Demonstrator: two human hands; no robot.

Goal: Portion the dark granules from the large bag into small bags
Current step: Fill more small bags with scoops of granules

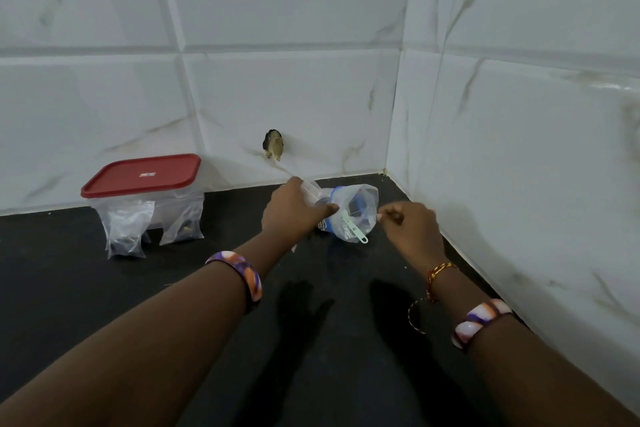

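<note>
Near the frame's centre, at the back corner of the table: big bag (353,211), lying on the dark table (173,305) close to where the two tiled walls meet.
Bag make: thin clear plastic with blue print, slack and crumpled; a dark mass inside shows through, likely the granules, though you cannot judge how much is left.
Left hand (294,208): its grip is curled round the bag's neck on the left side, thumb pointing toward the mouth; you hold it there, bunched.
Right hand (408,229): fingers curled in, fingertips drawn together just beside the bag's right edge; whether they pinch the film or nothing at all you cannot tell from this view.
Scoop (353,229): a pale green handled piece lies against the bag's lower front; whether it sits inside or outside the film is unclear.
Small bags (152,225): two clear ones stand at left centre, dark contents at their bottoms, under a red-lidded box (142,180), well apart from the big bag.
Handling, as a judgement: expect light weight, no stiffness, slick film. It will sag and fold wherever you do not support it, and loose granules will run to the lowest point.
Where to hold: take the rim on two sides to keep the mouth open; support the belly from beneath before you tilt.
Risk: squeezing the belly could push granules out onto the table.
</note>
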